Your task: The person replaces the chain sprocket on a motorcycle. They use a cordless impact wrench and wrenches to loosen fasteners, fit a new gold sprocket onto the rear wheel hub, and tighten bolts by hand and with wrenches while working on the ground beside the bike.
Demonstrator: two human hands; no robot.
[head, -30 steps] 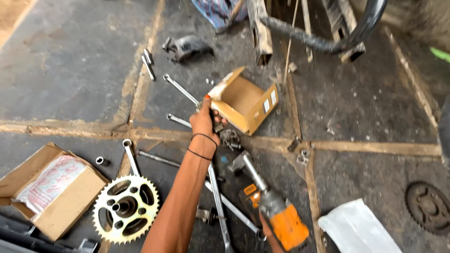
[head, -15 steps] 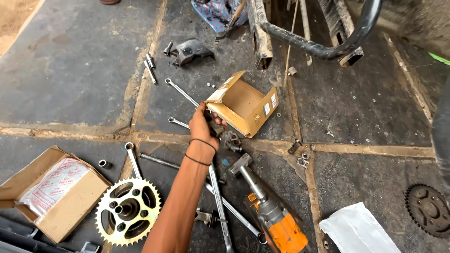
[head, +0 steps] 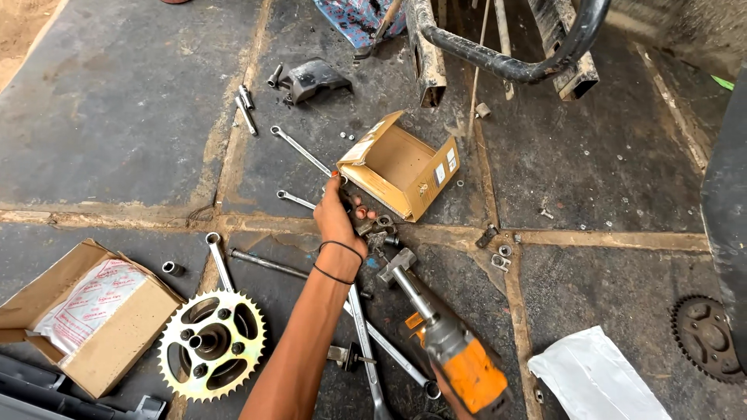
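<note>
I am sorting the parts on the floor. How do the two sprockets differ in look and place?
The left sprocket is bright, pale metal with large cut-outs; the right sprocket is dark and looks grimy. The left sprocket is larger and lies whole beside a cardboard box; the right sprocket sits at the frame's right edge, partly cut off. Both lie flat on the floor.

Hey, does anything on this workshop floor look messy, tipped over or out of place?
Yes. The small open brown cardboard box lies tipped on its side, opening upward. Small dark metal nuts and parts are scattered beside it, where the left hand reaches. Long silver spanners lie strewn across the floor at odd angles.
</note>
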